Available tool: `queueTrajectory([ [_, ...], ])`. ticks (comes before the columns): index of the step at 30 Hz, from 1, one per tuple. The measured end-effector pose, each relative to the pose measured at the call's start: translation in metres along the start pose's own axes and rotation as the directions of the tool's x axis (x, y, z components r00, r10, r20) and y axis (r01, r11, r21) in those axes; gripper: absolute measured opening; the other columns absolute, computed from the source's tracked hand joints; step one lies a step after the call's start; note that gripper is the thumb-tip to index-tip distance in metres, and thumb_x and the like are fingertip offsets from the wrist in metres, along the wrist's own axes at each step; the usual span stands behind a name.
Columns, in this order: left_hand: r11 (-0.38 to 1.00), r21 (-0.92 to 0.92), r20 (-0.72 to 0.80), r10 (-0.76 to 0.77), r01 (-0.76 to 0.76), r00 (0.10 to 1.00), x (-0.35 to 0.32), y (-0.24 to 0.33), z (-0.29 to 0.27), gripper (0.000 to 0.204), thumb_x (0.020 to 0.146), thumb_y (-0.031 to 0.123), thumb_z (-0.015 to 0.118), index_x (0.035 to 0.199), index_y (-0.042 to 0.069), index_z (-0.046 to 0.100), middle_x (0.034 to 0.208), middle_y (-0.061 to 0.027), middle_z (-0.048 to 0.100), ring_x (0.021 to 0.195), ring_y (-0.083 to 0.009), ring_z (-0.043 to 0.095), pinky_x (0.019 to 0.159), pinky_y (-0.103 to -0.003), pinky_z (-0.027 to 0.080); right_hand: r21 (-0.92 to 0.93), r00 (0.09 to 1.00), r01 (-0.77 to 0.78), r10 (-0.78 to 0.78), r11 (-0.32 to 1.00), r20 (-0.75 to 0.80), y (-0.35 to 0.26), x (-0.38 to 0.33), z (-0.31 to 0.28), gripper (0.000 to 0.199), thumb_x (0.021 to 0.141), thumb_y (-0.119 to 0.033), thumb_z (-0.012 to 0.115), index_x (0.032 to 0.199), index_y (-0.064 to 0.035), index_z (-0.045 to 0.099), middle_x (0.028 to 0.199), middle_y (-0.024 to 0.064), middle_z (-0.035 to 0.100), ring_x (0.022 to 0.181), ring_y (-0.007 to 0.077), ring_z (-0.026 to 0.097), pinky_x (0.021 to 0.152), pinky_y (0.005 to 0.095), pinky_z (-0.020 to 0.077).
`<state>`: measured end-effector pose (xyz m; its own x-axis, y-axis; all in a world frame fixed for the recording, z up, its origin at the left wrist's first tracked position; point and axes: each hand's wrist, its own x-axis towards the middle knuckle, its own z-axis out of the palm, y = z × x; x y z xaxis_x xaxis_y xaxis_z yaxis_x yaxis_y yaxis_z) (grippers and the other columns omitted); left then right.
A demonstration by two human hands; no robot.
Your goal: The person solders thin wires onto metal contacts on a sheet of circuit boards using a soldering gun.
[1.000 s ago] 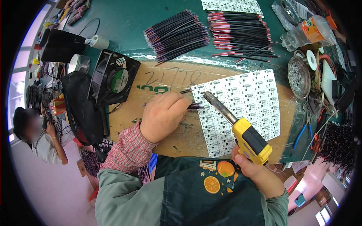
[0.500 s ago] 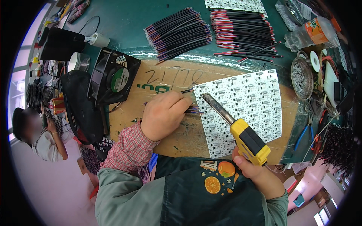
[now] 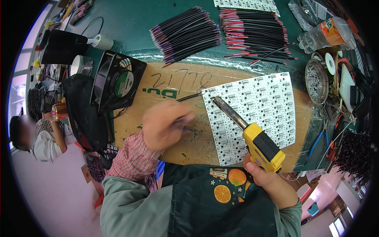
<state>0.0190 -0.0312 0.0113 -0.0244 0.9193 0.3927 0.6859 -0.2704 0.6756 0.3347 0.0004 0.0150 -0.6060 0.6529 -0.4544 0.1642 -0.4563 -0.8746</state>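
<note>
My right hand is wrapped round the yellow and black handle of a soldering gun. Its metal tip is over the upper left part of a white circuit board sheet full of small dark parts. A short dark wire lies on the cardboard, one end at the sheet's upper left edge. Left of the sheet, my left hand hovers over the cardboard, apart from that wire. Motion smears its fingers, which look closed round a few dark and purple wires.
Beyond the cardboard lie two bundles, black-purple wires and black-red wires. A black fan stands left. To the right are a bottle, a round dish and blue-handled pliers. A co-worker sits far left.
My left hand has come away from the sheet's edge, slightly left and down, and the dark wire there now shows free of it. The soldering gun has barely moved.
</note>
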Motion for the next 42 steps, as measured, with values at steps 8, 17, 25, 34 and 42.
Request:
queueTrajectory([
  [8,0.806,-0.536,-0.364,0.05,-0.253,0.93,-0.006,0.01,0.004,0.026,0.098,0.016,0.057,0.118,0.006,0.043,0.079,-0.0117,0.057,0.061,-0.0188,0.053,0.057,-0.033,0.045,0.004,0.999,0.034,-0.034,0.999,-0.007,0.002,0.0,0.001,0.021,0.079,-0.003,0.069,0.099,-0.0014,0.061,0.078,0.0031,0.061,0.068,0.01,0.057,0.06,0.0268,0.0463],
  [17,0.861,-0.504,-0.251,-0.073,-0.065,0.965,-0.021,0.014,0.013,0.017,0.095,0.005,0.057,0.112,0.002,0.056,0.084,-0.0112,0.06,0.073,-0.0197,0.06,0.068,-0.03,0.048,0.008,0.996,0.087,-0.087,0.996,0.007,0.005,0.002,0.001,0.02,0.08,-0.002,0.068,0.099,-0.0012,0.061,0.076,0.0029,0.061,0.066,0.0093,0.056,0.058,0.0259,0.0454],
  [25,0.999,0.036,0.042,-0.008,0.006,0.999,0.003,0.016,-0.004,0.03,0.083,0.002,0.062,0.113,0.005,0.063,0.086,-0.0091,0.063,0.07,-0.0211,0.06,0.064,-0.033,0.048,0.004,0.999,0.047,-0.047,0.999,0.014,0.011,-0.001,-0.002,0.022,0.08,-0.003,0.07,0.099,-0.0018,0.06,0.077,0.0021,0.06,0.067,0.008,0.055,0.059,0.0252,0.0451],
  [34,0.889,0.409,0.174,0.146,-0.207,0.974,0.009,-0.009,0.01,0.037,0.071,0.004,0.061,0.107,0.008,0.066,0.08,-0.0038,0.056,0.068,-0.0216,0.056,0.06,-0.034,0.045,0.0,0.998,-0.004,0.004,1.0,0.057,0.008,0.001,-0.002,0.029,0.08,-0.005,0.071,0.105,-0.0026,0.056,0.079,-0.0002,0.059,0.068,0.0061,0.053,0.061,0.0242,0.045],
  [42,0.901,0.397,0.175,0.111,-0.173,0.978,0.009,-0.008,0.012,0.033,0.072,0.005,0.062,0.105,0.007,0.066,0.082,-0.0038,0.056,0.07,-0.0216,0.058,0.061,-0.034,0.046,-0.074,1.0,-0.013,0.013,0.997,-0.006,-0.004,0.004,0.004,0.031,0.079,-0.006,0.071,0.106,-0.0016,0.056,0.08,0.0004,0.06,0.069,0.0062,0.055,0.062,0.0237,0.0463],
])
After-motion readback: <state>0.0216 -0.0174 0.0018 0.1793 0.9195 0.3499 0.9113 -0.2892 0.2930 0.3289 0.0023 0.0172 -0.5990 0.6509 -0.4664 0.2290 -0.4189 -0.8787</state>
